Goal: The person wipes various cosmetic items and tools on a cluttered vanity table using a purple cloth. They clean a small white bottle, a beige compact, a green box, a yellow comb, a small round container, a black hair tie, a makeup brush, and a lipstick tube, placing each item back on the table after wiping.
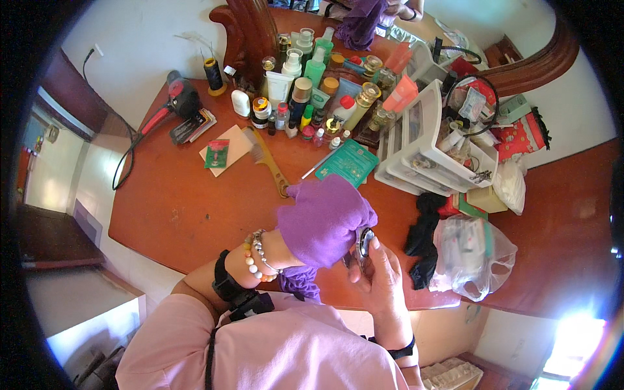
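A purple cloth [325, 218] covers my left hand [291, 249] almost wholly, and some of it hangs below the wrist. Its fingers are hidden, but the bunched, rounded shape shows the hand closed on the cloth. My right hand [383, 276] pinches a small round object [366, 240] between thumb and fingers. This object has a dark face and a shiny silvery rim; its exact kind cannot be made out. The cloth touches its left side. Both hands are held over the front part of the reddish-brown dressing table [188, 227].
A comb [270, 162], teal packet [351, 162] and many bottles [299, 94] stand or lie beyond my hands. White drawers [422, 143], a black cloth [424, 240] and a plastic bag [471, 257] are on the right. A hair dryer [182, 97] lies far left, before a mirror.
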The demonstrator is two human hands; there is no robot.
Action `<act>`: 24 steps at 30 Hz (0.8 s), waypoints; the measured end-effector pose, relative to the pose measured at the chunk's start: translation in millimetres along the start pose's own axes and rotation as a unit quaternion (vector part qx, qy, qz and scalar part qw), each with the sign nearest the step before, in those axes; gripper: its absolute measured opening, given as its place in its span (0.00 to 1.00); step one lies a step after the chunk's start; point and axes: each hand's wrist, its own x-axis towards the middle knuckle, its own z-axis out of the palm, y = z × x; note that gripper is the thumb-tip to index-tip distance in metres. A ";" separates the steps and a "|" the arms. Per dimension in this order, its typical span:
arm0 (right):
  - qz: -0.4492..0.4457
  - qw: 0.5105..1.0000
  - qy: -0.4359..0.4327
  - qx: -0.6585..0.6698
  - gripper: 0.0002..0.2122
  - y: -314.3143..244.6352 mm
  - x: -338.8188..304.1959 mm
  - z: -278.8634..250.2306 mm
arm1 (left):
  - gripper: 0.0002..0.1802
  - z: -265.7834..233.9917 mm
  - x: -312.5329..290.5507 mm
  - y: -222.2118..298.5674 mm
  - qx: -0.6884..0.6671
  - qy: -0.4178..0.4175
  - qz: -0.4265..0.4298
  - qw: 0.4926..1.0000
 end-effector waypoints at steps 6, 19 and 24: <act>-0.101 0.989 -0.019 0.104 0.12 9.0 1.3 -0.8 | 0.11 12.9 -12.1 -9.0 -0.155 -0.094 -0.063 0.981; -0.199 0.965 -0.045 -0.162 0.14 9.1 7.7 -23.3 | 0.07 25.8 -18.2 -15.2 -0.051 -0.211 -0.160 0.963; -0.151 0.978 -0.009 -0.142 0.16 27.3 17.8 -18.8 | 0.05 10.6 0.9 3.4 -0.134 -0.224 -0.072 0.963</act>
